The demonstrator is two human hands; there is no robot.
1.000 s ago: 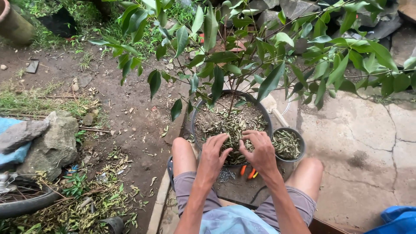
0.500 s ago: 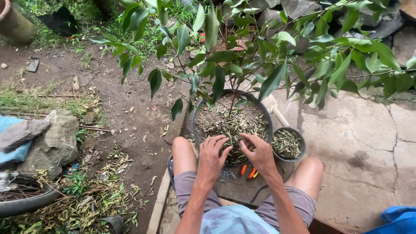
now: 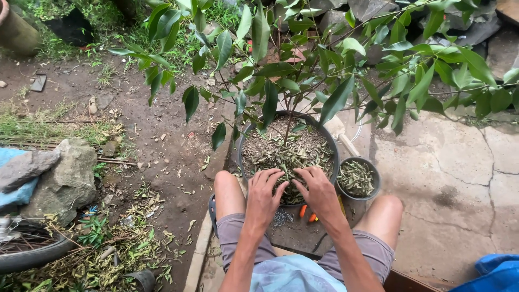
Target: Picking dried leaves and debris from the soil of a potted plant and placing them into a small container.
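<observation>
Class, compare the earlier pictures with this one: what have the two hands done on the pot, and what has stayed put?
The right hand, pinching leaves half a second ago, has flattened onto the leaf litter. The left hand stays spread beside it. The large pot and small bowl have not moved.

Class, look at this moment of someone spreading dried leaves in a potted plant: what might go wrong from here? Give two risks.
1. Both the left hand and right hand press on the leaf litter close to the thin stem; a careless push might bend or snap it.
2. The orange-handled tool lies beside the knees under the large pot; a shifting leg could knock it or get scratched.
</observation>
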